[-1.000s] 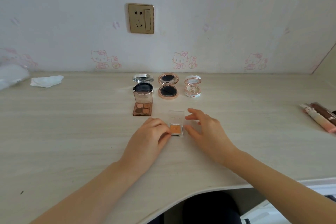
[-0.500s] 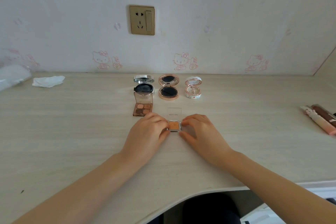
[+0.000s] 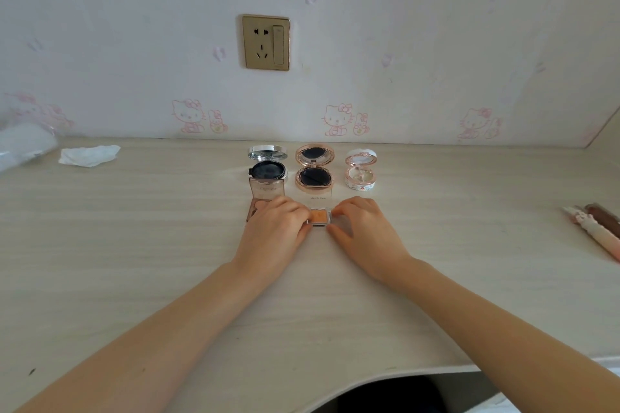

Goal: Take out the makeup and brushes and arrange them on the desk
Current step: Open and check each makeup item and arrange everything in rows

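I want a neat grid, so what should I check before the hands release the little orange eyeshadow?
1. The orange eyeshadow lies flat on the desk: ok.
2. Its sides pinched by left hand and right hand: ok.
3. Its clear lid open: ok.
4. Lined up before the rose-gold compact: ok.
5. Level with the brown palette: cannot tell, partly hidden.
6. The tubes placed in the grid: not ok.

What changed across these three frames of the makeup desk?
The right hand closed onto the small orange pan; it and the left hand now pinch its sides and have slid it away from the person, toward the three round compacts. These, the palette, tissue and tubes stayed put.
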